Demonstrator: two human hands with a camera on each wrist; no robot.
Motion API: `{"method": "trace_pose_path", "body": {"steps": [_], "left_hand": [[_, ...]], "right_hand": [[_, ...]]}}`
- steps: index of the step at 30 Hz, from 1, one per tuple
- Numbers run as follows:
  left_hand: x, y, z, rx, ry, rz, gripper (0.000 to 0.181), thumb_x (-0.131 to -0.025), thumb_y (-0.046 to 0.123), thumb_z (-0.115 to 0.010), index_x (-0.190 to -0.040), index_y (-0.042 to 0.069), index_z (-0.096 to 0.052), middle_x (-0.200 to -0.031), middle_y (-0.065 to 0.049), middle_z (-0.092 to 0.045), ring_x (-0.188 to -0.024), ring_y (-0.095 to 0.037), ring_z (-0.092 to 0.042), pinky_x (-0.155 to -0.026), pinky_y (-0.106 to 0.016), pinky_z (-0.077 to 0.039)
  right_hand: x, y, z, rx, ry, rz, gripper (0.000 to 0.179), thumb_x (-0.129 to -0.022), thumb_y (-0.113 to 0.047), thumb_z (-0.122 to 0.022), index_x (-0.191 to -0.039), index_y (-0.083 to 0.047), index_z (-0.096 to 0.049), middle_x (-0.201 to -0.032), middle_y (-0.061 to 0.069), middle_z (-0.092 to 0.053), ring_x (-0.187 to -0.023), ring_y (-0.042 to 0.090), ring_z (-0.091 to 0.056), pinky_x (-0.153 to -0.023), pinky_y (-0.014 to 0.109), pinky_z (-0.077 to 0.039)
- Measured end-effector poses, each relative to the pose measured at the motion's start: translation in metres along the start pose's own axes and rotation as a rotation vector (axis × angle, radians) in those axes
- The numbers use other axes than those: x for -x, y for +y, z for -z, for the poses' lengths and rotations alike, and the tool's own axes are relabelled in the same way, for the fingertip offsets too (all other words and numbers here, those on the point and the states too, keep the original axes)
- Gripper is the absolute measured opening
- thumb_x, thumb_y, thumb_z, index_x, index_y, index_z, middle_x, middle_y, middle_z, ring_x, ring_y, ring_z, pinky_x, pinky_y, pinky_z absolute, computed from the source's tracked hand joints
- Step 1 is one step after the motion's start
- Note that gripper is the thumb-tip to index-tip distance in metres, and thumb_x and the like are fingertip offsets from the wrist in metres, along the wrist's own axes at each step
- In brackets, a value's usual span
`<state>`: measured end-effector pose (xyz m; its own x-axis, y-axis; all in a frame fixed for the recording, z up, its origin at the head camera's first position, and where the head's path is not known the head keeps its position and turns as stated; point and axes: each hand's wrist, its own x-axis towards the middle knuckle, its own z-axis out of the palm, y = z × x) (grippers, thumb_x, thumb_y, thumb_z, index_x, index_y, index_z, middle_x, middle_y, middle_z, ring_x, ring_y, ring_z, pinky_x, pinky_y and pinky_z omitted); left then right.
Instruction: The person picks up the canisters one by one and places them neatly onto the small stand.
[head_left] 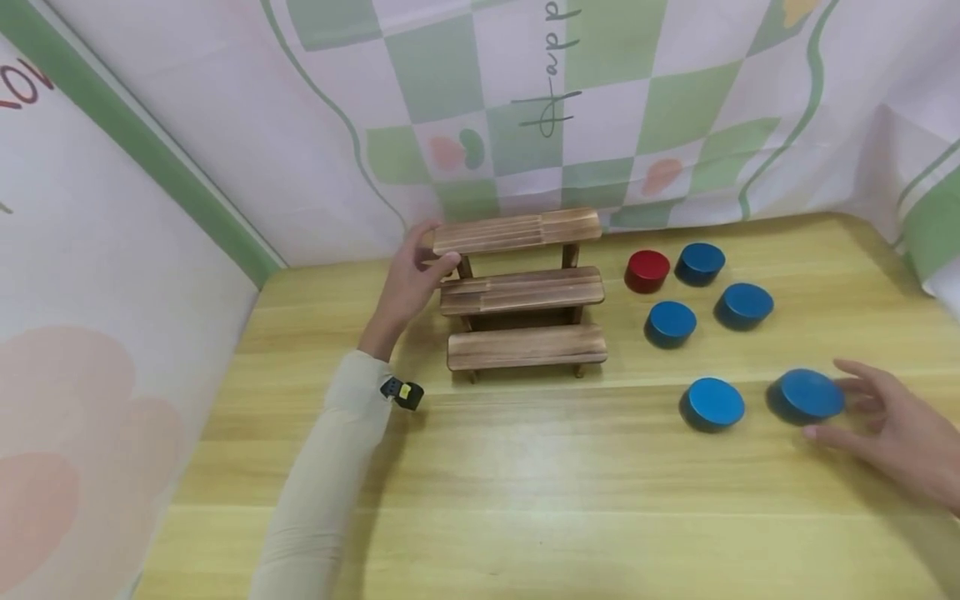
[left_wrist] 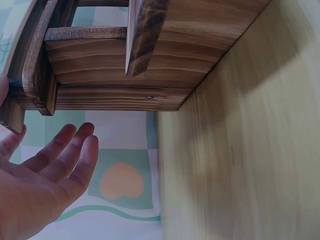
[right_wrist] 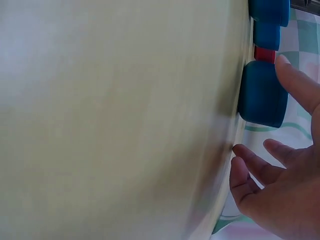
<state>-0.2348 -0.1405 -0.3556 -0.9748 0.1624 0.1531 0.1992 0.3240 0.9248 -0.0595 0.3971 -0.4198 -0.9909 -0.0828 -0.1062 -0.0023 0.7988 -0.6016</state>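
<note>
A three-tier wooden stand (head_left: pixel 525 346) stands upright on the table, its steps rising toward the back. My left hand (head_left: pixel 411 283) is at the left end of its top tier, the thumb in front and a finger behind, pinching that end. In the left wrist view the other fingers (left_wrist: pixel 67 157) spread loosely below the stand. At the right, my right hand (head_left: pixel 888 429) reaches beside the nearest right blue round block (head_left: pixel 807 395), thumb and fingers spread at its side. The right wrist view shows the thumb close to this blue block and the remaining fingers apart from it.
Another blue block (head_left: pixel 712 404) sits left of the right hand's one. Farther back are a red round block (head_left: pixel 647 271) and three blue ones, including one by the stand (head_left: pixel 671 323). A patterned cloth (head_left: pixel 517 150) hangs behind the table; a white panel (head_left: pixel 97 333) flanks the left side.
</note>
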Motion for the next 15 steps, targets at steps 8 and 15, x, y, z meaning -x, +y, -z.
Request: {"method": "trace_pose_path", "body": {"steps": [8, 15], "left_hand": [[0.0, 0.0007, -0.0005, -0.001, 0.003, 0.008, 0.064, -0.098, 0.026, -0.069, -0.152, 0.014, -0.037, -0.12, -0.021, -0.062, -0.104, -0.031, -0.065, -0.084, -0.041, -0.055], [0.0006, 0.0008, -0.0001, 0.0, -0.002, 0.004, 0.064, -0.098, 0.028, -0.069, -0.152, 0.013, -0.038, -0.12, -0.02, -0.062, -0.104, -0.031, -0.065, -0.084, -0.043, -0.055]], "right_hand": [[-0.0036, -0.0003, 0.0014, 0.021, 0.013, 0.005, 0.101, -0.083, -0.021, -0.085, -0.149, 0.015, -0.017, -0.126, 0.049, -0.039, -0.103, 0.063, -0.042, -0.06, 0.01, -0.033], [-0.0071, 0.0038, -0.002, 0.042, 0.003, -0.003, 0.094, -0.083, -0.026, -0.085, -0.148, 0.012, -0.028, -0.126, 0.047, -0.043, -0.103, 0.061, -0.047, -0.059, 0.014, -0.036]]}}
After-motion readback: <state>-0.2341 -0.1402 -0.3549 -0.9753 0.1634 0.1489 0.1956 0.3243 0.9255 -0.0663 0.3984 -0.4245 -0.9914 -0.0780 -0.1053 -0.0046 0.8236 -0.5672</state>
